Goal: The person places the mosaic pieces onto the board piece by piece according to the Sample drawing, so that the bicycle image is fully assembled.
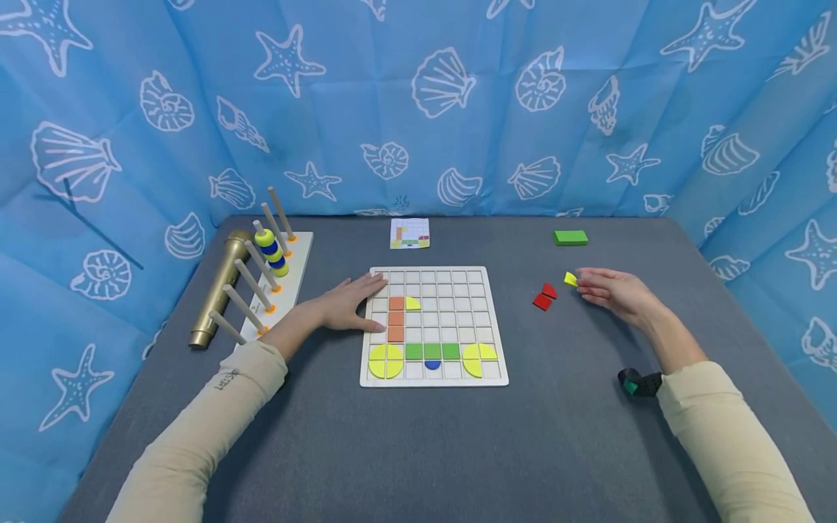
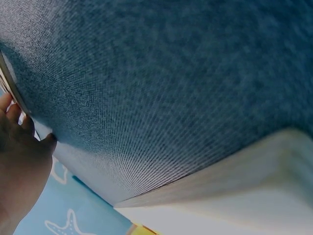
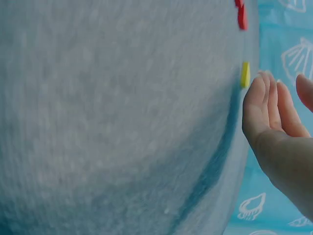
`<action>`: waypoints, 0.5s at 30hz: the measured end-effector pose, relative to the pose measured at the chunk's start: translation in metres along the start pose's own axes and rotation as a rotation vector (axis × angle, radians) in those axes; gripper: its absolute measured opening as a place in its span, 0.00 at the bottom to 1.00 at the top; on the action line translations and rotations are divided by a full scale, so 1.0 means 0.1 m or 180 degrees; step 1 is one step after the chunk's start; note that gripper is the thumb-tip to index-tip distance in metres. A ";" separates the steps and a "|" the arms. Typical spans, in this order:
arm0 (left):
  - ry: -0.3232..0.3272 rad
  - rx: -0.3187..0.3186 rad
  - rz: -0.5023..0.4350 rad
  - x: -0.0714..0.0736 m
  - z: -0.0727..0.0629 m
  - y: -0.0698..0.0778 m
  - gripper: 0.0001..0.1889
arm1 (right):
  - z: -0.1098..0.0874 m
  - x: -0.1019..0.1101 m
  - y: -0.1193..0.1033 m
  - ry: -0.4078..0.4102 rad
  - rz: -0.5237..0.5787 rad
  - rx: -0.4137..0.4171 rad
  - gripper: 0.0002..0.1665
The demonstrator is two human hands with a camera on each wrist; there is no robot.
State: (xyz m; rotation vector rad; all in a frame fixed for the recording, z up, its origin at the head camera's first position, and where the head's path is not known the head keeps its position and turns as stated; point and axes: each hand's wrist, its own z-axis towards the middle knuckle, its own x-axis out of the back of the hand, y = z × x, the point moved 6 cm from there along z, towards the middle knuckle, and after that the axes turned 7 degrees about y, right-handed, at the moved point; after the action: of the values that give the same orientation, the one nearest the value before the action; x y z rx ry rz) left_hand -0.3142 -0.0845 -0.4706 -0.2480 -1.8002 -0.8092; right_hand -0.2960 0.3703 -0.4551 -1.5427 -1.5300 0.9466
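A white grid board (image 1: 466,319) lies on the table with coloured pieces set in it. Three orange squares (image 1: 396,318) form a column, yellow quarter circles (image 1: 386,361) sit at both lower corners, and green squares (image 1: 432,351) make a row above a blue half circle (image 1: 432,365). My left hand (image 1: 349,303) rests spread on the board's left edge. To the right, a loose yellow piece (image 1: 571,279) lies at the fingertips of my right hand (image 1: 615,294). In the right wrist view those fingers are extended and the thumb stands apart. Two red pieces (image 1: 542,301) lie nearby.
A pattern card (image 1: 410,233) lies behind the board, and a green block (image 1: 571,237) at the back right. On the left stand a white peg rack (image 1: 297,265) with yellow and blue rings (image 1: 271,252) and a brass-coloured tube (image 1: 221,289). A patterned blue curtain (image 1: 418,109) surrounds the table.
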 end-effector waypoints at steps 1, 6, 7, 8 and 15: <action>0.0001 -0.0001 0.0004 0.00 0.00 0.00 0.52 | 0.02 0.02 0.00 0.0065 -0.0094 0.0043 0.28; 0.0026 0.0011 0.0026 0.00 0.00 -0.01 0.52 | 0.13 0.10 0.01 0.0452 -0.0684 0.0341 0.34; 0.0028 0.0017 0.0022 0.01 0.00 -0.01 0.52 | 0.15 0.11 0.00 0.0506 -0.0790 0.0387 0.34; 0.0026 0.0020 0.0015 0.01 0.00 -0.01 0.52 | 0.17 0.11 0.01 0.0550 -0.0881 0.0414 0.34; 0.0002 0.0014 0.0014 0.00 0.00 0.00 0.52 | 0.25 0.10 -0.02 0.0641 -0.1531 0.0626 0.32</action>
State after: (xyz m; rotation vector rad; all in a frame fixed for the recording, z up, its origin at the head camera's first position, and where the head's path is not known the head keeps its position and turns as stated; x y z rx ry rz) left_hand -0.3142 -0.0839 -0.4708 -0.2488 -1.8002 -0.8021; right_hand -0.3196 0.3804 -0.4644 -1.0292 -1.5152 0.6217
